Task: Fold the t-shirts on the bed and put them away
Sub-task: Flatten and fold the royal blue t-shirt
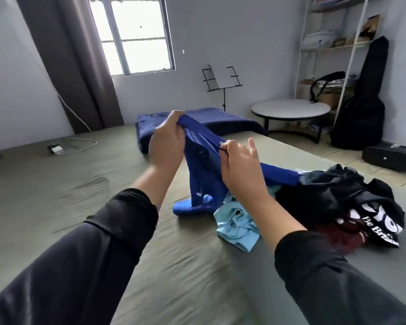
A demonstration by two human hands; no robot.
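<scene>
A royal blue t-shirt [203, 179] is lifted off the bed [80, 195], its lower end still touching the sheet. My left hand [167, 141] grips a bunched part of it at the top. My right hand [238, 165] pinches the fabric a little lower and to the right, with some fingers raised. Beneath it lies a crumpled light blue t-shirt [236, 227]. To the right sits a heap with a black printed t-shirt [352, 200] and a dark red garment [345, 233].
A folded navy blanket [220, 120] lies at the bed's far end. A charger and cable [63, 147] rest on the left. Beyond the bed stand a round white table [291, 109], a music stand [223, 83], a shelf unit [331, 45] and a black guitar bag [363, 102].
</scene>
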